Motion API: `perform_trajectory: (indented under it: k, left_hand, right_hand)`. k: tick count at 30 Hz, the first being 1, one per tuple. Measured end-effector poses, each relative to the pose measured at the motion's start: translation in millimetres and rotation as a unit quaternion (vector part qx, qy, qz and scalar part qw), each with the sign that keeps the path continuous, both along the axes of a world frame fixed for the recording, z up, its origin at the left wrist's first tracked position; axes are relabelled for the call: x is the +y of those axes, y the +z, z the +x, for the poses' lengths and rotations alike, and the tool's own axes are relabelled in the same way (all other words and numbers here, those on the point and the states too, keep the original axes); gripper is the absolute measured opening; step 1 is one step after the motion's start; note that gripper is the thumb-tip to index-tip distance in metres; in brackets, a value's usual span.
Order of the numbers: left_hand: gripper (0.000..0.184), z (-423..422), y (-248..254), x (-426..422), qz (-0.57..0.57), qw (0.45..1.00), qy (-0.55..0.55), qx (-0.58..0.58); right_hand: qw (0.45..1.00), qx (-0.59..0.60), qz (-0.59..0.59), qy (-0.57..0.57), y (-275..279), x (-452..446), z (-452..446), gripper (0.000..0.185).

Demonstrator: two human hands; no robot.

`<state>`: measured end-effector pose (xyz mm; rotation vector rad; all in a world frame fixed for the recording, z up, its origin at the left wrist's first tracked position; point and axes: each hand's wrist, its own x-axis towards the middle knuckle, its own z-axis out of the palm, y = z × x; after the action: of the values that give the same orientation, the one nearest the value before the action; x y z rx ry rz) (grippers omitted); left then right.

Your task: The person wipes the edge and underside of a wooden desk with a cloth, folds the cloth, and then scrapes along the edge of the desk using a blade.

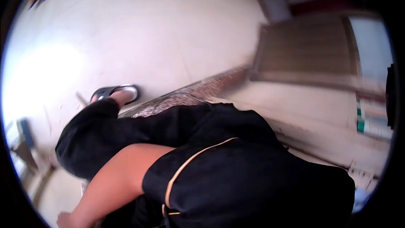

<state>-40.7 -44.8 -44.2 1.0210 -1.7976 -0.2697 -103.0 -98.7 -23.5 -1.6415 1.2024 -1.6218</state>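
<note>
My right forearm, bare below a black sleeve with a thin gold trim, reaches toward the lower left corner. Only a part of my right hand shows there, cut off by the dark rim of the view. Its fingers are hidden, and I cannot tell whether it touches or holds anything. Above the forearm is my bent leg in black trousers, with a dark sandal on the foot. My left hand is out of view.
Pale floor spreads across the upper left. A speckled stone edge runs beside my leg toward a brown panel. A green-and-white box is at the far right. Blurred, unclear objects stand at the left edge.
</note>
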Motion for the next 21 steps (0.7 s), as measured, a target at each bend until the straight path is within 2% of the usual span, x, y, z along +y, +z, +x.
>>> perform_trajectory:
  k: [1, 2, 3, 4, 6, 7, 8, 10, 11, 12, 14, 18, 21]
  left_hand:
    - [0.021, -14, -7, -2, 0.011, 0.999, -0.032, 0.001]
    - [0.021, -29, -12, -3, 0.023, 0.997, -0.067, 0.001]
    - [0.021, -40, -19, -9, 0.031, 0.996, -0.088, 0.0]
    - [0.021, -46, -24, -8, 0.045, 0.993, -0.108, 0.005]
    - [0.021, -65, -33, -11, 0.07, 0.987, -0.147, 0.001]
    - [0.021, -73, -37, -11, 0.078, 0.983, -0.166, 0.001]
    - [0.021, -81, -42, -10, 0.088, 0.979, -0.185, 0.002]
    - [0.021, -94, -47, -9, 0.102, 0.97, -0.22, 0.005]
    - [0.021, -99, -49, -10, 0.108, 0.966, -0.234, 0.0]
    - [0.02, -102, -50, -11, 0.112, 0.963, -0.244, -0.001]
    - [0.02, -104, -52, -10, 0.118, 0.96, -0.254, 0.002]
    - [0.02, -106, -49, -6, 0.116, 0.957, -0.267, 0.002]
    - [0.02, -113, -41, 4, 0.123, 0.953, -0.278, 0.0]
  right_hand:
    - [0.994, -0.005, -0.021, -0.106, 6, 0, -7, 0.045]
    - [0.977, -0.007, -0.046, -0.21, 15, 7, -18, 0.051]
    - [0.969, 0.082, -0.067, -0.221, 12, 8, -40, 0.048]
    - [0.965, 0.092, -0.057, -0.238, 12, 30, -55, 0.048]
    - [0.963, 0.122, 0.003, -0.239, 17, 93, -96, 0.043]
    - [0.956, 0.195, 0.012, -0.22, 25, 149, -120, 0.042]
    - [0.951, 0.198, 0.021, -0.235, 10, 142, -122, 0.042]
    - [0.944, 0.093, 0.104, -0.298, -24, 109, -122, 0.04]
    - [0.963, 0.042, 0.118, -0.239, -18, 110, -122, 0.038]
    - [0.961, 0.042, 0.12, -0.246, -20, 108, -122, 0.038]
    - [0.942, 0.16, 0.074, -0.286, -26, 103, -118, 0.038]
    - [0.953, 0.083, 0.123, -0.263, -9, 131, -118, 0.035]
    - [0.963, 0.066, 0.096, -0.244, -10, 146, -118, 0.033]
